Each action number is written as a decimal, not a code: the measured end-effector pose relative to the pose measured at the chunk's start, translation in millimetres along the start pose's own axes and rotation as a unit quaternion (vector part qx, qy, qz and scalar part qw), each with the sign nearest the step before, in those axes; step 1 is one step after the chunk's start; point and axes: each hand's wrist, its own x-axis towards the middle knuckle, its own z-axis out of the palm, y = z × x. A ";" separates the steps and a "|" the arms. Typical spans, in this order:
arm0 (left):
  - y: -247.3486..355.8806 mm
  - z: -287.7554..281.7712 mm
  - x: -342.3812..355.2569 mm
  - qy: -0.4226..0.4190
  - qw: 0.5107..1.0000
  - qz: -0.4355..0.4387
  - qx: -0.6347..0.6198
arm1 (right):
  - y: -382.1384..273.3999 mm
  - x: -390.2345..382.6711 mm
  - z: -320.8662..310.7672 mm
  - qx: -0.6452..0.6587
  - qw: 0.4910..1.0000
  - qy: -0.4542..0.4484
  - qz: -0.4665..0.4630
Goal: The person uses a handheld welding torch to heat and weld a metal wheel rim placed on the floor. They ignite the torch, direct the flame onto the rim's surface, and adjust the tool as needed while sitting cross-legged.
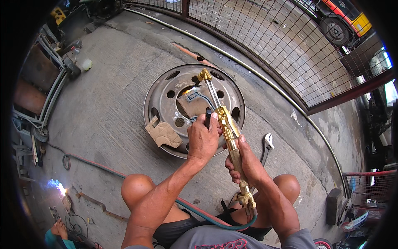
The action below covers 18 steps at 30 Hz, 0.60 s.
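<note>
My right hand [245, 162] is wrapped round the knurled brass handle of a cutting torch [235, 159]. The torch slants away over a steel wheel rim [155, 89] lying flat on the ground, its head above the hub. Closed beside the torch's valve body, my left hand [203, 139] grips a short black cylindrical object [208, 116] that points upward. Its exact kind cannot be made out. A flat metal plate [195, 106] with dark blue lines rests over the hub opening. Orange light glows at its far edge. A brown cardboard cutout [163, 133] sits on the rim's near left.
An adjustable wrench [266, 147] lies right of the rim. Red and green hoses [199, 213] run from the torch across my lap. At lower left, a welding arc [58, 186] glares near another person's hand [59, 229]. A mesh gate [257, 45] stands beyond.
</note>
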 end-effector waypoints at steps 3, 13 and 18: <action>-0.4 0.0 -0.4 0.002 1.000 -0.003 -0.008 | 0.5 0.3 -0.6 -0.002 1.000 -0.003 -0.002; -2.0 0.0 0.4 0.002 1.000 -0.002 -0.006 | 0.0 0.4 0.7 0.002 1.000 -0.001 0.001; -2.5 0.7 0.2 0.007 1.000 -0.005 -0.015 | -0.4 0.3 1.1 0.003 1.000 0.000 0.002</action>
